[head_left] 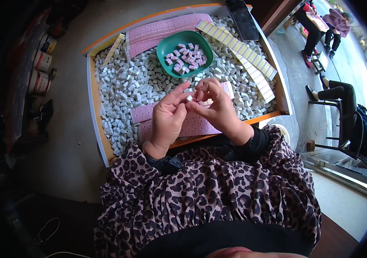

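Note:
A small white block (189, 98) sits at the fingertips where my two hands meet. My left hand (169, 117) closes on it from the left with thumb and fingers. From the right, my right hand (218, 108) pinches at the same block, its fingers curled. Pink printed sheets (198, 126) lie under and in front of my hands, partly covered by them. Beyond the hands, a green bowl (162, 48) holds several small blocks with pink faces (185, 57). Loose white blocks (125, 88) fill the shallow box (92, 99) around it all.
More pink sheets (157, 33) lie at the box's far side. Yellowish strips (239, 45) cross its right part, and a dark phone (242, 20) rests on the far right corner. Cans (41, 61) stand on the left. Seated people (338, 21) and a chair (355, 133) are at right.

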`<state>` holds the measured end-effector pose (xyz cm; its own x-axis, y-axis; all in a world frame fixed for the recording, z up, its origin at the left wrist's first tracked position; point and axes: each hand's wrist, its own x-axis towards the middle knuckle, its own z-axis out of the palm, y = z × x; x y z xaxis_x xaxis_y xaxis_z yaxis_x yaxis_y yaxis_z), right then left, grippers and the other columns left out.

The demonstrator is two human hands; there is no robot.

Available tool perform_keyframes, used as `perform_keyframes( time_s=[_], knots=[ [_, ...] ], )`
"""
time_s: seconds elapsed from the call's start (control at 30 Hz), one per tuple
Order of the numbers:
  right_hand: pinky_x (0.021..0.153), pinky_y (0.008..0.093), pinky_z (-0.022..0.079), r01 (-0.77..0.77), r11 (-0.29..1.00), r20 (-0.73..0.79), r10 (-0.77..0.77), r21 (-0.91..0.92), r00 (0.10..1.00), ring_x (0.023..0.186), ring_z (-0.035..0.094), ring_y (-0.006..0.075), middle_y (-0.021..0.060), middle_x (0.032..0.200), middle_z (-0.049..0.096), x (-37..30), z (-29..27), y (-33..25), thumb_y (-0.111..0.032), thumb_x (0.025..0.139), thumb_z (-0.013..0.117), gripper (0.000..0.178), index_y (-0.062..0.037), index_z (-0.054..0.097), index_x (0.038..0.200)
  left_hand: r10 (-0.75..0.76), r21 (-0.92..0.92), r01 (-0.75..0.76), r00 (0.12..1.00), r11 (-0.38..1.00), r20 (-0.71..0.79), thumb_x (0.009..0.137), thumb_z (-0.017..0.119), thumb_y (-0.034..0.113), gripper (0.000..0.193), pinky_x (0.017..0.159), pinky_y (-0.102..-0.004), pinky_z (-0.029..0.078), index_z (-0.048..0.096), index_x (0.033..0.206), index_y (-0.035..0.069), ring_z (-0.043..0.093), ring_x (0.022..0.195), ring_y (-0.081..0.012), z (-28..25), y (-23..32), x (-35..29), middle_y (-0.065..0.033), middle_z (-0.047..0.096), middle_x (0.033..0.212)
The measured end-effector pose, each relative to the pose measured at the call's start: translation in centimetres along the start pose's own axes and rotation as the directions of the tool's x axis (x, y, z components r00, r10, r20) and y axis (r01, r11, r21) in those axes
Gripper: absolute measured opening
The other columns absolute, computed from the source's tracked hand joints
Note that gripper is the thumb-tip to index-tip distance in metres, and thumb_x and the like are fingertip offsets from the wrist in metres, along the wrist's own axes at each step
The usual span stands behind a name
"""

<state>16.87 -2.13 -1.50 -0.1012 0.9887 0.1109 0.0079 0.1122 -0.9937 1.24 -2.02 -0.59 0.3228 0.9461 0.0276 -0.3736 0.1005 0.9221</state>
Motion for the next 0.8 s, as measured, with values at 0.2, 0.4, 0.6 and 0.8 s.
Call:
perform_keyframes(
  time_s=[0.2,0.4,0.6,0.8],
  knots=[
    [0.079,0.0261,0.048,0.135,0.979,0.013,-0.134,-0.152,0.991,0.091,0.057,0.0124,0.009,0.112,0.05,-0.2,0.2,-0.9,-0.004,0.076,0.075,0.022,-0.0027,0.055,0.087,-0.012,-0.195,0.03,0.996,0.98,0.093,0.087,0.045,-0.01,0.047,0.095,-0.0256,0.045,0.042,0.134,-0.002,0.058,0.105,-0.0132,0.8,0.7,0.0,-0.0125,0.059,0.117],
    [0.085,0.0284,0.046,0.158,0.973,0.044,-0.152,-0.168,0.987,0.099,0.055,0.0147,0.0082,0.11,0.052,-0.3,-0.4,-0.2,-0.006,0.079,0.072,0.018,-0.0026,0.056,0.087,0.002,0.011,-0.002,0.999,1.0,0.042,0.09,0.05,-0.004,0.035,0.095,-0.0316,0.048,0.049,0.125,-0.003,0.06,0.102,-0.017,-1.2,-0.7,0.0,-0.0122,0.059,0.113],
    [0.084,0.0277,0.047,0.184,0.954,0.059,-0.175,-0.238,0.983,0.099,0.055,0.0148,0.0077,0.106,0.053,-0.3,-0.3,-0.7,-0.003,0.081,0.069,0.015,-0.0025,0.056,0.088,-0.05,0.006,0.05,0.998,0.999,0.033,0.092,0.055,0.003,0.022,0.091,-0.0289,0.048,0.056,0.113,-0.004,0.061,0.095,-0.0148,-1.6,-0.5,-0.2,-0.0089,0.061,0.109],
    [0.078,0.0248,0.049,0.137,0.989,0.069,-0.134,-0.049,0.989,0.09,0.056,0.0127,0.0063,0.101,0.053,-0.4,-0.1,-0.1,0.002,0.081,0.068,0.023,-0.0026,0.051,0.095,-0.028,0.052,0.024,0.997,0.998,0.072,0.092,0.054,0.003,0.021,0.09,-0.0272,0.048,0.058,0.112,-0.004,0.06,0.095,-0.0132,-2.0,-0.2,-0.3,-0.0086,0.061,0.108]
  ],
)
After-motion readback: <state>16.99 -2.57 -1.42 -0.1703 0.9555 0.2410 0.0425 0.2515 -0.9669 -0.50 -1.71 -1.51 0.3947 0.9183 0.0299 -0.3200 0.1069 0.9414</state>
